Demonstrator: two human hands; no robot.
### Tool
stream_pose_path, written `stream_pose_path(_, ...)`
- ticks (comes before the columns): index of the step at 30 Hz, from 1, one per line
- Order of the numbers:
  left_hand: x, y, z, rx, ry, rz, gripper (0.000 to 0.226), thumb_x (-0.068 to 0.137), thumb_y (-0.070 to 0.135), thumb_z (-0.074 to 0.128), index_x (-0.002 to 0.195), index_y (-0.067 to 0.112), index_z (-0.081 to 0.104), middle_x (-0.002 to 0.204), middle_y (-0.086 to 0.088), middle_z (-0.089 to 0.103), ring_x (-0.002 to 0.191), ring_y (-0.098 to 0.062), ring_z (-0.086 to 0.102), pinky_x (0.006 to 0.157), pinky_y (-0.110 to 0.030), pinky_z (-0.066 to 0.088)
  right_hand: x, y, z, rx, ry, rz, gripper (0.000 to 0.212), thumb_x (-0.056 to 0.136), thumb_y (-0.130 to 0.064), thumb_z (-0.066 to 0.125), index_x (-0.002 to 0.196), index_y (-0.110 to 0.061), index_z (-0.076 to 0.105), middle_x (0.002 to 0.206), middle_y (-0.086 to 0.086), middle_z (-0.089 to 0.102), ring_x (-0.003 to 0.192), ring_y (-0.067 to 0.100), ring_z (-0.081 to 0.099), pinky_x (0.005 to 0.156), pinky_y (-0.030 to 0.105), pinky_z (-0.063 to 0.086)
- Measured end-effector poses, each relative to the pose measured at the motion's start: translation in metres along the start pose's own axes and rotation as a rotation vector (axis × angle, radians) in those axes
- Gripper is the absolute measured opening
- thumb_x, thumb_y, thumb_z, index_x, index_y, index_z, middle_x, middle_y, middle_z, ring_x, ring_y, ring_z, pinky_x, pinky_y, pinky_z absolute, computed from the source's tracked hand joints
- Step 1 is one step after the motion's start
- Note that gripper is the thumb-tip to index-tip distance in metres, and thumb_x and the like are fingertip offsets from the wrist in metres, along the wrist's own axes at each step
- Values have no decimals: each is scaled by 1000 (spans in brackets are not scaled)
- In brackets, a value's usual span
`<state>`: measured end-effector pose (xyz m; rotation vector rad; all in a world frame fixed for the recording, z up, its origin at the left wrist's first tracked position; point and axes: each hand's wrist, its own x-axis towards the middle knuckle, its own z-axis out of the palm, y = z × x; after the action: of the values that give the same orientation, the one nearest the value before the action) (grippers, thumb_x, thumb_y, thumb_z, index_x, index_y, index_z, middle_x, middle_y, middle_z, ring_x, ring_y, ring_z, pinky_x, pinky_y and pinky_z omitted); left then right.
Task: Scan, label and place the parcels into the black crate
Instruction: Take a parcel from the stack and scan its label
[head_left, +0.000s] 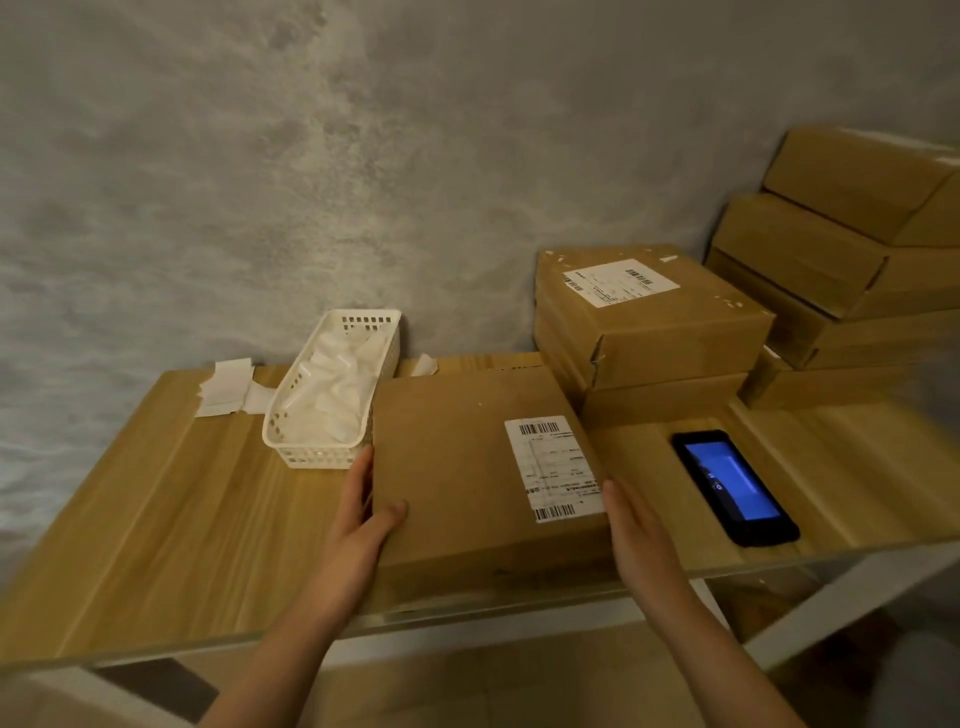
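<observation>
A flat brown cardboard parcel (457, 467) lies on the wooden table (171, 499), a white barcode label (553, 467) stuck on its top at the right. My left hand (363, 514) grips the parcel's left edge, thumb on top and fingers along the side. My right hand (641, 540) lies with straight fingers against the parcel's right edge. A black handheld scanner (732, 488) with a lit blue screen lies on the table to the right of the parcel. No black crate is in view.
A white plastic basket (332, 395) filled with white papers stands behind the parcel's left corner, with loose white slips (226, 389) beside it. Stacked labelled parcels (649, 322) sit behind, and more brown boxes (852, 249) pile at the far right against the grey wall.
</observation>
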<state>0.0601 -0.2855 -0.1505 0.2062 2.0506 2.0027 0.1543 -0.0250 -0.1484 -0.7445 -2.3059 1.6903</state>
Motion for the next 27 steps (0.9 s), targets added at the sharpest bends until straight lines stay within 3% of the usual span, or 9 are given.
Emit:
stream_pose_path(2,1,4,1,76,17,-11,62,98,17,55,149,43,31,149,8,43,126,-12,51,100,-35,47,4,1,-10,-60,-8,-23,49,96,-55,31,136,-31,48,117,-18,57,107,1,54,84,21,44)
stream_pose_path(4,-1,12,3,249,60,34,59,98,22,57,147,42,34,150,10,38,132,-13,44,108,-40,42,10,0,-31,-144,97,-45,51,97,-53,34,138,-25,47,123,-13,54,112,6,50,91,27,42)
stream_pose_path(6,-3,24,7,495,102,184,55,96,28,58,146,39,36,150,15,35,135,-6,34,111,-34,34,24,4,-61,-300,239,-83,49,97,-48,43,136,-19,49,124,-2,58,106,10,51,89,30,44)
stream_pose_path(8,-3,37,16,726,73,285,53,96,38,56,146,37,37,155,14,31,138,-3,28,114,-32,28,44,16,-95,-535,315,-119,62,90,-53,50,140,-17,40,127,8,57,105,18,55,88,37,49)
stream_pose_path(10,2,46,26,873,-26,258,55,97,48,50,149,36,36,160,12,25,146,-9,20,119,-36,20,62,31,-120,-713,285,-48,85,80,-63,58,147,-25,20,138,13,47,116,30,53,93,48,49)
stream_pose_path(13,17,47,39,1097,-137,209,67,94,65,34,154,35,25,164,8,16,151,-16,8,123,-42,11,80,49,-138,-793,169,45,107,71,-67,69,150,-31,5,147,15,36,128,35,44,101,51,44)
stream_pose_path(19,27,32,41,1287,-77,258,93,77,83,-2,156,37,18,165,6,14,152,-18,10,123,-40,9,88,64,-148,-716,166,-38,98,68,-53,78,143,-32,18,126,11,52,103,27,56,83,42,52)
stream_pose_path(24,26,30,43,1308,-51,267,94,76,83,-6,155,39,18,165,7,14,152,-17,10,123,-38,7,81,54,-151,-681,87,-54,100,57,-62,73,141,-29,28,115,6,57,91,20,59,74,39,56)
stream_pose_path(27,25,29,44,1313,-39,281,101,71,86,-13,155,39,19,165,8,15,152,-17,10,122,-37,7,62,23,-147,-679,48,-135,93,61,-56,76,139,-34,31,115,1,58,90,16,59,74,37,55)
